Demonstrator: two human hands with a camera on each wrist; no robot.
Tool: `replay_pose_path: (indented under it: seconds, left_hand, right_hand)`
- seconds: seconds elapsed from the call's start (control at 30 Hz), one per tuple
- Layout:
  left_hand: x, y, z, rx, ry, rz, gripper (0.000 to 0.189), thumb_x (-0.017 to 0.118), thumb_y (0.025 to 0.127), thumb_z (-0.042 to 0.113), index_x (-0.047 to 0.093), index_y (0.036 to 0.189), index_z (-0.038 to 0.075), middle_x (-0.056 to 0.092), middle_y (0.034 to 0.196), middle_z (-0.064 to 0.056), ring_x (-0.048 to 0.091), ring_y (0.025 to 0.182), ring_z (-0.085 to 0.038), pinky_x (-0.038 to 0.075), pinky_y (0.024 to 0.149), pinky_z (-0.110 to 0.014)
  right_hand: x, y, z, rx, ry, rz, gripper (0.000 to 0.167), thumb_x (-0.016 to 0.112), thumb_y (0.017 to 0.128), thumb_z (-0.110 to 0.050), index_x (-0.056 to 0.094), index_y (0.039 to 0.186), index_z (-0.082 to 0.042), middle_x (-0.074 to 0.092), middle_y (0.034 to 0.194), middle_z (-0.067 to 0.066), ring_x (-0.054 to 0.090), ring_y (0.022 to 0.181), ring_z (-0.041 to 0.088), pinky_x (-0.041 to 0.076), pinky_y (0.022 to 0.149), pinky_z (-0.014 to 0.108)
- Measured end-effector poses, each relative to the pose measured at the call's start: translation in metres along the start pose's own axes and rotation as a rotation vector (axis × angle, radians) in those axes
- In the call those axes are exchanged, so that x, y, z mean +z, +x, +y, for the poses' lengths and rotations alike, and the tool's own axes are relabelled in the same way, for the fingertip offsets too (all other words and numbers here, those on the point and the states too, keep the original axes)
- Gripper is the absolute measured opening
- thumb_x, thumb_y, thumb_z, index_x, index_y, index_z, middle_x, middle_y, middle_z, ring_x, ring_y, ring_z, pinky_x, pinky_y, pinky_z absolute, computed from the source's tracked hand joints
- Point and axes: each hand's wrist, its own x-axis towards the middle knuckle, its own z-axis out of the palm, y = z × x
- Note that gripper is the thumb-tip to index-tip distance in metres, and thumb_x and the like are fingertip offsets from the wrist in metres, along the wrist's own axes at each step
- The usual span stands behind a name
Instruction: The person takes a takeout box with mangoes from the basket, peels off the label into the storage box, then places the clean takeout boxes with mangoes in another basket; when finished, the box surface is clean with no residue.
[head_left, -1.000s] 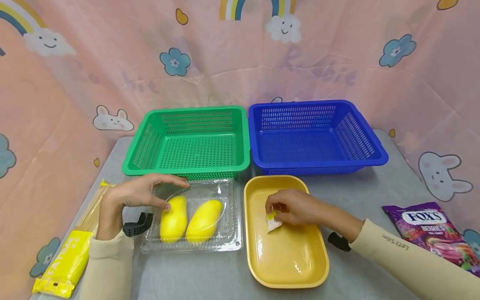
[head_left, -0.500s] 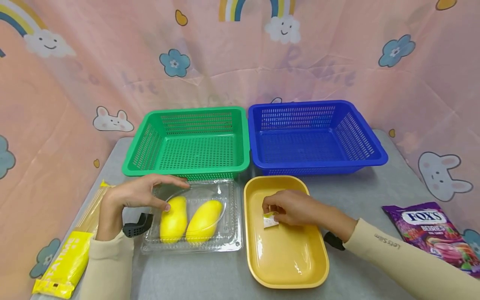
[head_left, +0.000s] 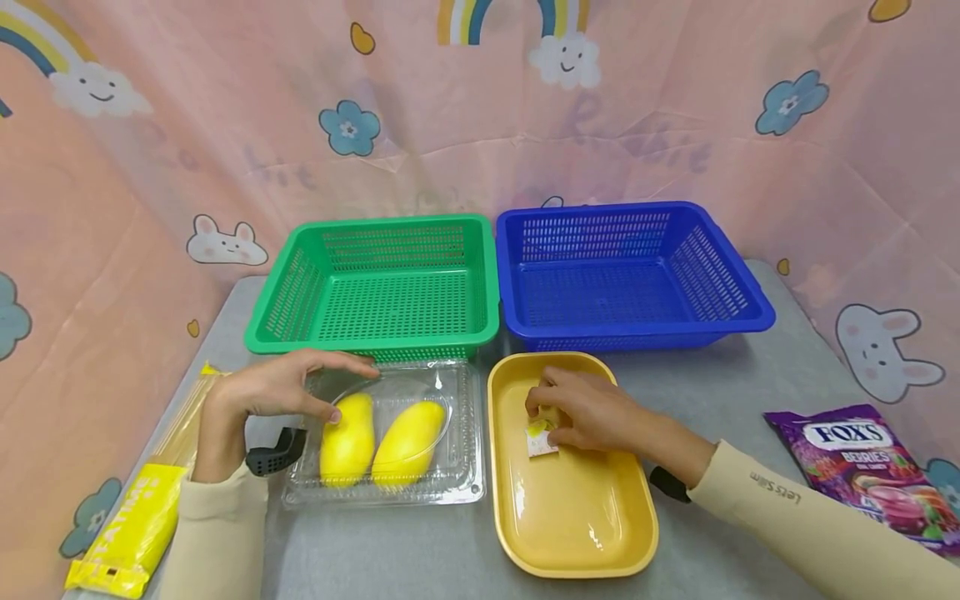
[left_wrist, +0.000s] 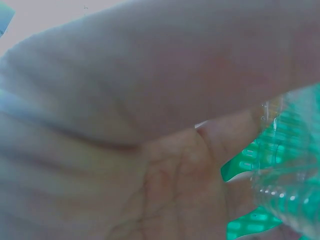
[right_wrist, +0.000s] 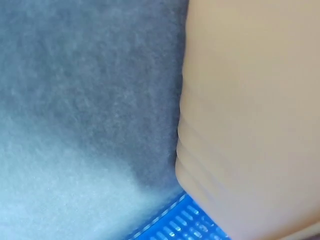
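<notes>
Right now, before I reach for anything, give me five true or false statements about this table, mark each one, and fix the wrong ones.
1. The right hand pinches a small white-and-yellow piece. True.

2. The left hand is at the clear container. True.

3. The clear container holds three yellow fruits. False: two yellow mango-shaped fruits show in it.

4. The green basket stands to the left of the blue basket. True.

5. The blue basket holds a packet of sweets. False: the purple FOX'S bag lies outside it, to the right of the yellow tray.
</notes>
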Motion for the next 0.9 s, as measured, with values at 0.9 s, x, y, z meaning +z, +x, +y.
replay_pose_path:
  seconds: [0.9]
  left_hand:
    - [0.0,0.0,0.0,-0.007,-0.008,-0.003,0.061,0.08,0.086,0.013,0.06,0.143,0.024,0.048,0.157,-0.009,0.037,0.148,-0.041,0.033,0.115,-0.069]
  right_hand:
    - [-0.013,0.013,0.01,-0.048,0.301,-0.221,0.009,0.082,0.083,-0.01,0.078,0.087,-0.016,0.06,0.081,-0.003,0.055,0.076,0.015,0.045,0.07,0.02]
